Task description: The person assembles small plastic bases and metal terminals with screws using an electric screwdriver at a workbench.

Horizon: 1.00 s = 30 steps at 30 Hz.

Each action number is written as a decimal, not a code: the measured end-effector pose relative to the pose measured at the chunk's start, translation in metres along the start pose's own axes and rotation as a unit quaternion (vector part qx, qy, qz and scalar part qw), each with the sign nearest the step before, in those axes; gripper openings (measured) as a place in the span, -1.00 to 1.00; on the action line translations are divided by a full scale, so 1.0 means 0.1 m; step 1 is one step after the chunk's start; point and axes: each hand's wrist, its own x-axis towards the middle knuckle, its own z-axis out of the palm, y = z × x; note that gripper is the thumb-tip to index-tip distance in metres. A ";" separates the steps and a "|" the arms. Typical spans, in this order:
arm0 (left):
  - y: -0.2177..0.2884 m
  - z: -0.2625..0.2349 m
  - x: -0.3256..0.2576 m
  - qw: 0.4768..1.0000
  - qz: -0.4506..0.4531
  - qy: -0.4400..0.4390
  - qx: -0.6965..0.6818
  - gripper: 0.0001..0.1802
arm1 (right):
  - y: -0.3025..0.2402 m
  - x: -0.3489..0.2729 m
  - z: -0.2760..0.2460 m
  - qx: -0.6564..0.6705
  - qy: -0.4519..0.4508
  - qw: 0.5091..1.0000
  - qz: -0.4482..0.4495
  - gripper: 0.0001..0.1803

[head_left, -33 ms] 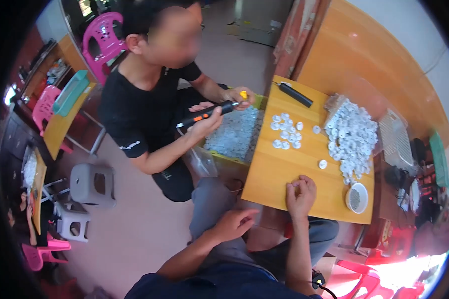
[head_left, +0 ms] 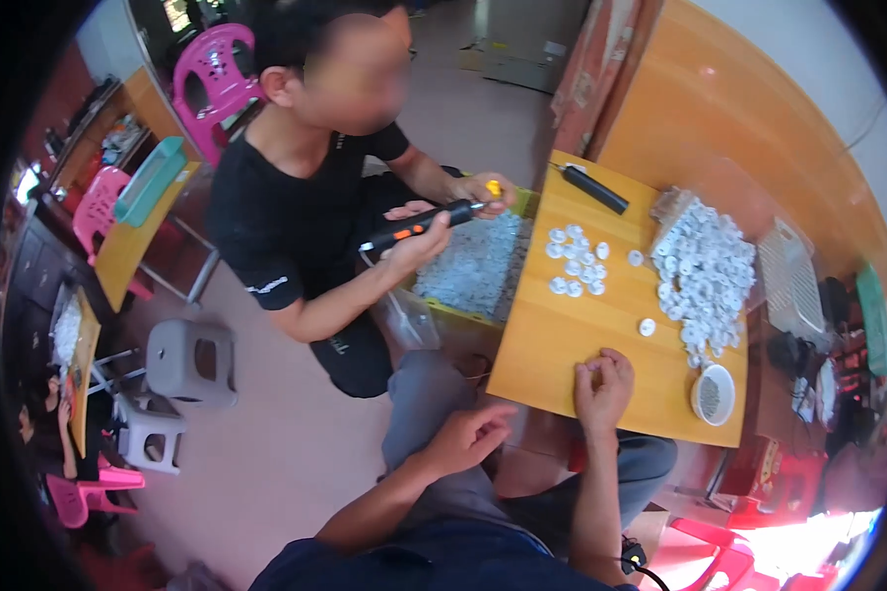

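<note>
My left hand (head_left: 466,440) is over my lap, just off the near left corner of the wooden table (head_left: 522,369). Its index finger is stretched out, the others bend loosely, and nothing shows in it. My right hand (head_left: 603,394) rests at the table's near edge with fingers curled in; whether a small part is inside is hidden. Beyond it lies a single round white plastic piece (head_left: 647,327). More such pieces form a loose group (head_left: 576,258) and a large heap (head_left: 705,271). A white bowl (head_left: 727,396) of small grey parts stands to the right.
Across from me a person in black (head_left: 276,212) holds a black electric screwdriver (head_left: 419,229) and a small yellow piece (head_left: 493,188). A yellow-green crate (head_left: 463,317) of clear parts sits beside the table. Another black screwdriver (head_left: 595,188) lies at the table's far edge. Grey stools (head_left: 192,360) stand left.
The whole view has shifted slightly, so everything sits a little further right. Both my hands and the other person keep nearly the same pose.
</note>
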 end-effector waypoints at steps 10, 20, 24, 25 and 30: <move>1.43 -2.10 0.80 0.898 0.133 0.416 -0.058 -0.05 | 0.02 0.01 -0.05 -0.014 -0.014 1.000 0.008 -0.81; 1.63 -2.05 1.36 0.937 0.143 0.315 -0.049 -0.49 | 0.03 0.02 -0.09 -0.010 -0.015 1.000 0.015 -0.81; 1.36 -1.38 0.91 0.963 0.093 0.227 -0.113 -0.71 | 0.03 0.01 -0.06 0.004 -0.013 1.000 0.007 -0.81; 1.32 -1.23 0.80 0.974 0.050 0.197 -0.095 -0.70 | 0.02 0.02 -0.07 0.005 -0.009 1.000 0.001 -0.82; 0.76 -0.64 0.47 0.988 -0.081 -0.116 0.063 -0.55 | 0.01 0.03 -0.07 0.006 -0.010 1.000 0.005 -0.81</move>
